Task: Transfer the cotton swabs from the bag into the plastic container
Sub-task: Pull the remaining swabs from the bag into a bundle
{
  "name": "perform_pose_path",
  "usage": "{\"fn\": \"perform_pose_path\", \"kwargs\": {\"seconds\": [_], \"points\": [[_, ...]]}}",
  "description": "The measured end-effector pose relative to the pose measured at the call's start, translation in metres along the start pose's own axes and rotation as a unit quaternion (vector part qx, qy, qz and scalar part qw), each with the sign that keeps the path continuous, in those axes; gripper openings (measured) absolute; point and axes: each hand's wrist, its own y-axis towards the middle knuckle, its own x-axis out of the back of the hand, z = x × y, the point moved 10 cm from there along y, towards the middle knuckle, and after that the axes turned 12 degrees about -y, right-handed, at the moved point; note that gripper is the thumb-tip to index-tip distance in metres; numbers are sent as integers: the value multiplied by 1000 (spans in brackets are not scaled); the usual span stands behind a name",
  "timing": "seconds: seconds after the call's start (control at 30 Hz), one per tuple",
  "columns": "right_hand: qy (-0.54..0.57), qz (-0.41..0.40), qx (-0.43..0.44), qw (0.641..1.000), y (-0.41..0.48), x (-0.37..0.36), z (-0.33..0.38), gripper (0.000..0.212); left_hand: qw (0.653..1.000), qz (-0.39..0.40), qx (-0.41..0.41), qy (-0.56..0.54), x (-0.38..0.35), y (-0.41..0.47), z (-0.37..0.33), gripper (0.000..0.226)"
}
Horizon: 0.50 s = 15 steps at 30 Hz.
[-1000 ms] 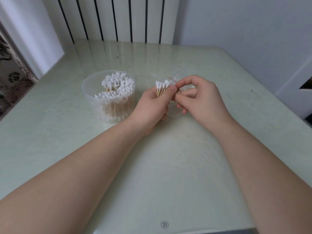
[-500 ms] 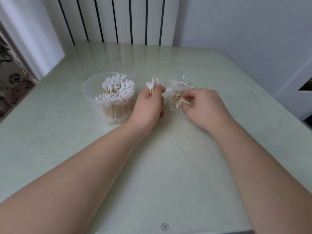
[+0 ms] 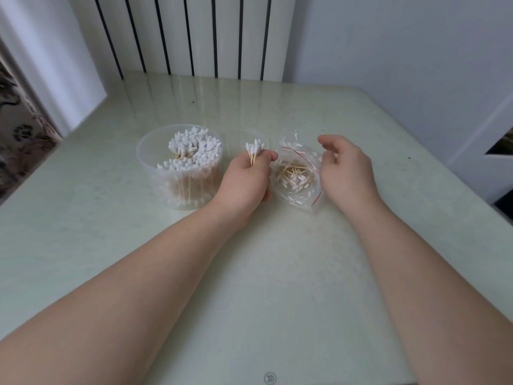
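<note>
Head view shows a small bundle of cotton swabs (image 3: 253,153) standing upright in the left hand (image 3: 245,182), white tips up and wooden sticks pinched between thumb and curled fingers. That hand sits on the table between the two vessels, with the bundle just right of the plastic container (image 3: 155,187) and just left of the bag (image 3: 301,200).

More loose swabs (image 3: 294,177) lie in a jumble inside the clear bag, which rests crumpled on the table with its mouth open upward and a red seal line along its edge. The right hand (image 3: 347,173) hovers at the bag's right side, its fingers loosely bent and the thumb raised, with nothing gripped in it. Its fingertips may brush the plastic, but their contact with the bag is hidden from this angle.

The round, clear container stands to the left of the left hand, packed with upright swabs (image 3: 191,151) whose white tips reach about rim height, leaving a gap on its left side.

Everything rests on a pale green table (image 3: 277,273). Behind it a white radiator (image 3: 194,34) with dark slots stands against the wall.
</note>
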Motion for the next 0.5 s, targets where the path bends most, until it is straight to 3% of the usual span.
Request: {"fn": "perform_pose_path", "kwargs": {"seconds": [0.07,0.2,0.27,0.37,0.5], "points": [[-1,38,-16,999,0,-11,-4,39,1000,1,3,5,0,0,1,17],[105,109,-96,984,-2,-28,-16,53,1000,7,9,2,-2,0,1,18],[72,118,-101,985,-2,-28,-19,55,1000,17,13,-2,-4,-1,1,18],[56,56,-77,994,1,-9,-18,18,999,31,15,-5,-8,-3,2,16],[95,-55,19,994,3,19,3,11,999,47,7,-23,-12,-6,-1,16]]}}
